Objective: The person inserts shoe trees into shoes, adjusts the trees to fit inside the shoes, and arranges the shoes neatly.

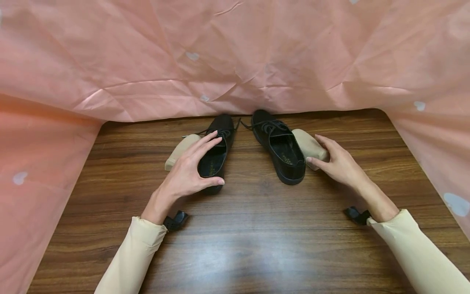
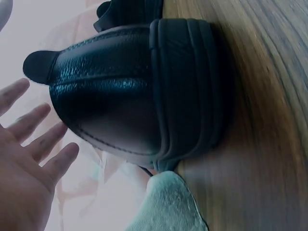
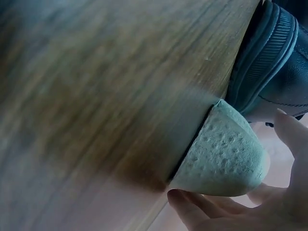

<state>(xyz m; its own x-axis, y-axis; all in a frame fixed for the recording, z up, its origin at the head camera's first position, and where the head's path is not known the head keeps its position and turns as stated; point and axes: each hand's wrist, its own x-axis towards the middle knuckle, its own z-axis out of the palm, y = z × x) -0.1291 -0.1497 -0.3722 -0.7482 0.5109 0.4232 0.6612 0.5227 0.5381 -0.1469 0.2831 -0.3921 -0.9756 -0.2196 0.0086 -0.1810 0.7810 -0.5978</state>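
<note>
Two black lace-up shoes stand on the wooden surface, toes away from me: a left shoe [image 1: 212,165] and a right shoe [image 1: 280,151]. My left hand [image 1: 189,169] hovers over the left shoe, thumb and fingers spread apart; its heel [image 2: 108,91] fills the left wrist view. Beside that shoe's outer side lies a beige, rounded shoe insert [image 1: 181,151], partly covered by my hand. A second beige insert [image 3: 221,154], dimpled at its end, lies against the right shoe's outer side. My right hand [image 1: 339,161] is loosely curved beside it, fingertips along its edge and thumb apart.
A pink cloth with pale hearts [image 1: 235,53] hangs behind the shoes and along both sides. The brown wooden tabletop [image 1: 253,228] stretches toward me. Loose laces [image 1: 240,122] lie between the shoe toes. Black straps [image 1: 177,220] stick out at both wrists.
</note>
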